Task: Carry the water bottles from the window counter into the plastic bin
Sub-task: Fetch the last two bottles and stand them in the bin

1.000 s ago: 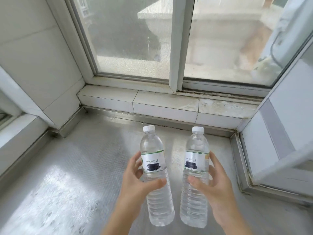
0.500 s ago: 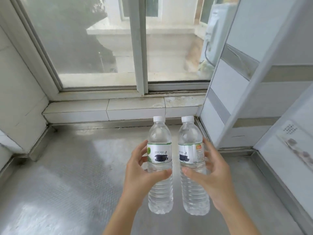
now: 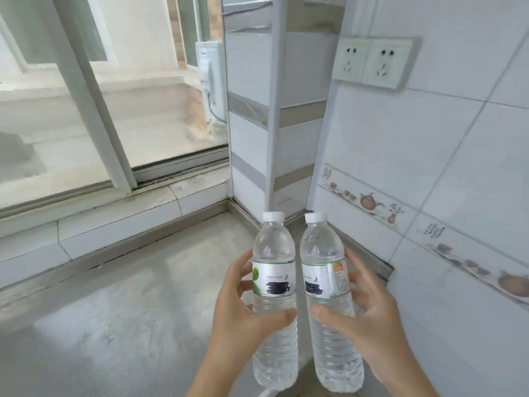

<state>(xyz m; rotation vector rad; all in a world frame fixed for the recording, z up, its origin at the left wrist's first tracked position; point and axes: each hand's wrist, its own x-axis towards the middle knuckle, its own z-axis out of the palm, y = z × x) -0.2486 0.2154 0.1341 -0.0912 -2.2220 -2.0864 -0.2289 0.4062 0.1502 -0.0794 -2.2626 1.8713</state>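
A: What is taking up most of the frame?

B: The steel counter [image 3: 120, 305] is spreading across the lower left, with the window [image 3: 86, 90] running along the upper left and the tiled wall [image 3: 446, 173] filling the right side. A double socket [image 3: 375, 63] is sitting in the upper right.

A: And the bottles?

B: Both are standing upright in the lower centre, held above the counter and just beside each other. The left hand [image 3: 243, 316] is wrapping around the left bottle [image 3: 274, 285], thumb crossing the front just under the label. The right hand [image 3: 366, 319] is gripping the right bottle [image 3: 326, 285] the same way. Neither hand is spread wide; fingers are curling round the bodies.

A: How are they likely handling?

B: They are looking full and capped, so I am judging them moderately heavy for their size. The thin ribbed plastic is probably giving a little under a squeeze and could be slick. Holding around the middle, at or just below the label, is seeming the steadiest place.

A: Is the plastic bin showing?

B: No, it is not appearing anywhere in view.
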